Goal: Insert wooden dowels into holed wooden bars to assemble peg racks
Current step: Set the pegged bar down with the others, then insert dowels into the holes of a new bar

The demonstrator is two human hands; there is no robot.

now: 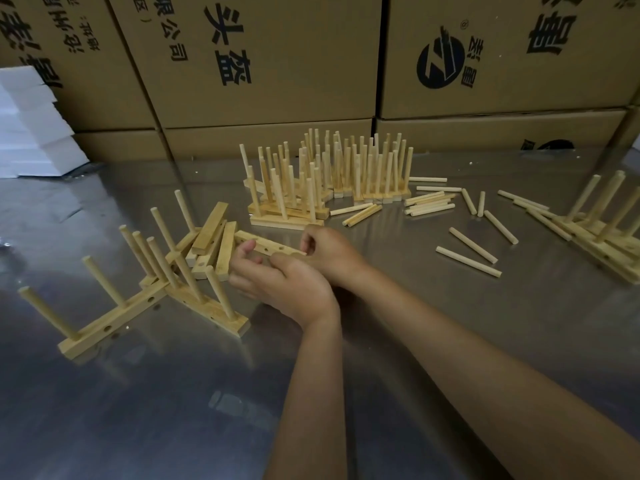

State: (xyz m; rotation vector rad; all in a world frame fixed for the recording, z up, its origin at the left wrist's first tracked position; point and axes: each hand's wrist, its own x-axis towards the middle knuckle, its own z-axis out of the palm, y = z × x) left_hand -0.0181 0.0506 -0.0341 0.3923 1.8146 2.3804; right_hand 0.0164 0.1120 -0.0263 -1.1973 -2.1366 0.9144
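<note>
A holed wooden bar [265, 244] lies flat at the table's middle, between my two hands. My left hand [284, 284] curls round its near left part, thumb up against the bar. At the bar's right end, my right hand [329, 252] grips it with bent fingers. No dowel shows in either hand. Loose dowels [429, 204] lie scattered to the right, two more [472, 244] nearer. Bare bars [211, 233] are heaped just left of my hands. Partly pegged racks [114, 323] stand at the left.
A dense cluster of finished peg racks [332, 178] stands behind my hands. More racks [602, 230] are stacked at the right edge. Cardboard boxes [263, 60] wall off the back of the steel table [173, 393]. White foam blocks [31, 133] sit far left.
</note>
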